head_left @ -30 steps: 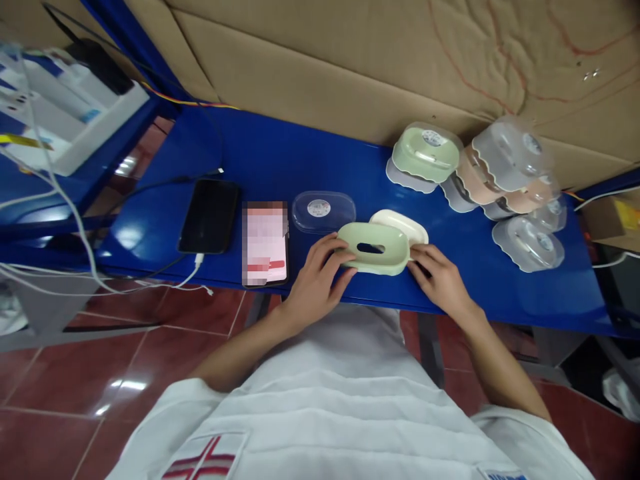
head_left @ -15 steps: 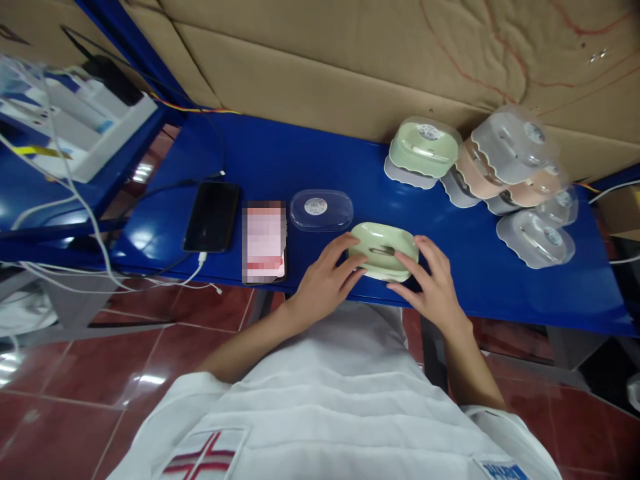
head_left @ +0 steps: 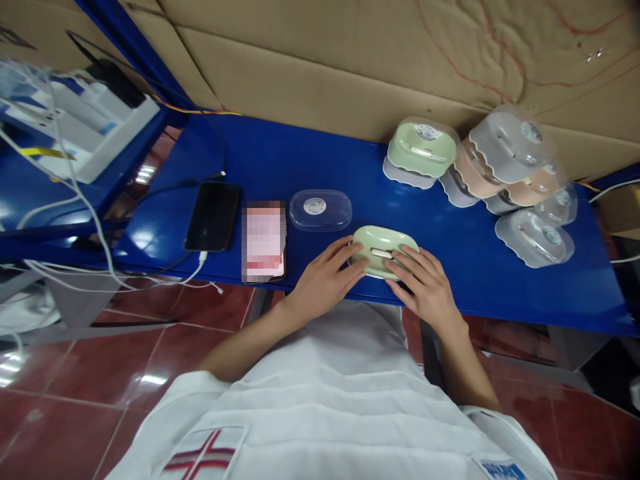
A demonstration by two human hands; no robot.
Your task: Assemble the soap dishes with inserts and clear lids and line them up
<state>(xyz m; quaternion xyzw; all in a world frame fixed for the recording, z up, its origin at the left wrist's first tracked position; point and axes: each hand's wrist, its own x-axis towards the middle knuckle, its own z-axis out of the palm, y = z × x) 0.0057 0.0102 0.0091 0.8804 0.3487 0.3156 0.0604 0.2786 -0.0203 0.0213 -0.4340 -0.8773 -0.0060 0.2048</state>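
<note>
At the table's front edge sits a pale green soap dish, oval, with a slot in its middle that shows a whitish piece. My left hand grips its left end, fingers over the rim. Around the right end is my right hand, its fingertips reaching inside near the slot and its thumb low at the front. Both hands are closed on the dish, and its underside is hidden. Behind and left of it lies a clear oval lid with a round white label.
Several lidded soap boxes in green, grey and peach are stacked at the back right. Left of the lid lie a phone with a lit, blurred screen and a dark phone on a white cable. A cardboard wall stands behind.
The dish has tipped slightly, and its slot, dark before, now shows whitish. My right hand's fingers have moved further in over the dish. The left hand stays nearly in place.
</note>
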